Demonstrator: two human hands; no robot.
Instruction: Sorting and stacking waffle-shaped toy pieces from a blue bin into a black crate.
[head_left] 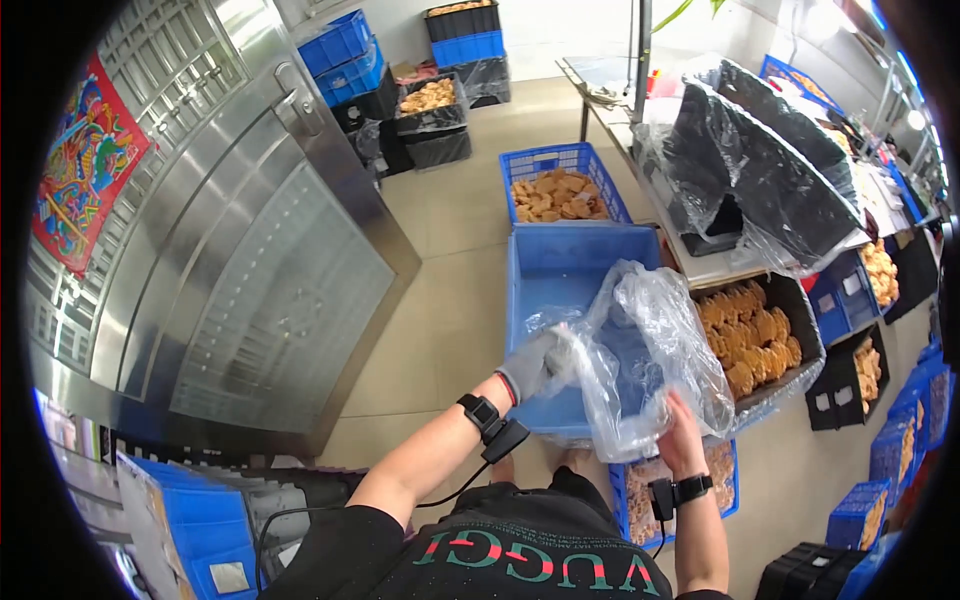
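A large clear plastic bag (665, 315) is stretched between my hands, over a blue crate (570, 262). My left hand (532, 366), in a grey glove, is closed on the bag's left side. My bare right hand (682, 437) grips its near right edge. The part of the crate's floor that shows beyond the bag is bare blue plastic; crumpled film covers the rest. Touching the crate on the right, a black crate lined with plastic holds rows of golden-brown flat pieces (745, 335).
Beyond the blue crate sits a blue basket (508, 190) of tan pieces. A table with black plastic-wrapped crates (760, 165) stands at the right. On the left is a metal door (280, 300). Stacked crates (470, 48) line the back; another basket (733, 470) lies by my right wrist.
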